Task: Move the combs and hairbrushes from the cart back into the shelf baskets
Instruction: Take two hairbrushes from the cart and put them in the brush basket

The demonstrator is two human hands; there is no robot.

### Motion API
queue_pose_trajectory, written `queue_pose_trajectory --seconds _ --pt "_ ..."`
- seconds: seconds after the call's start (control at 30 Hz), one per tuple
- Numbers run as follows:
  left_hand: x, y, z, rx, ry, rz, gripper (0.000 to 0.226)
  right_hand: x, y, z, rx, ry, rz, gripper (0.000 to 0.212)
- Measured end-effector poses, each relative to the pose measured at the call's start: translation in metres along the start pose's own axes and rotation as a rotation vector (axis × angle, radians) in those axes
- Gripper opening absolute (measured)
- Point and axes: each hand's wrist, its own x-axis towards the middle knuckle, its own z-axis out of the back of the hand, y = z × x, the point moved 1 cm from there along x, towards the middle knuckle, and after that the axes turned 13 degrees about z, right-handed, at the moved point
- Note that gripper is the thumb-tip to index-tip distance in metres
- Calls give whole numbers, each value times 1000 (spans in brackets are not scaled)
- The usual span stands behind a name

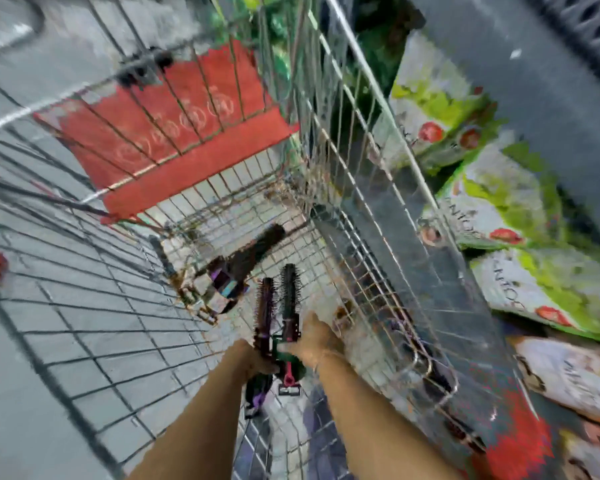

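Both my arms reach down into a wire shopping cart (354, 140). My left hand (253, 358) is closed around the handle of a purple round hairbrush (265, 299). My right hand (316, 337) grips a black round hairbrush (289, 289) with a pink handle end (289, 374). The two brushes stand side by side, bristles pointing away from me. Farther in, on the cart floor, lies another dark brush (257, 247) with a shiny purple package (224, 282) beside it. The frame is blurred. No shelf baskets are in view.
The cart's red child-seat flap (174, 133) is folded at the far end. To the right of the cart, bags printed with green leaves and red fruit (499, 202) are stacked on low shelving. Grey tiled floor (32, 393) lies to the left.
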Motion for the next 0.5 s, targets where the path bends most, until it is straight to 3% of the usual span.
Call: queue_pose_trajectory --seconds 0.13,0.23,0.33,0.4,0.47,0.5 --pt "12 7 -16 -98 -60 30 52 7 -11 -24 -25 -101 -31 56" --pt "13 9 -12 -308 2 9 50 9 -15 -19 119 -155 -73 39" --pt "15 7 -3 -543 159 0 56 4 -19 3 97 -192 -59 22" --pt "7 3 3 -584 286 -58 56 -4 -25 20 154 -183 -67 33" --pt "-10 0 11 -644 393 -155 37 -17 -25 39 251 -190 -11 47" --pt "-23 -1 15 -706 466 -224 26 -26 -23 48 267 -228 36 43"
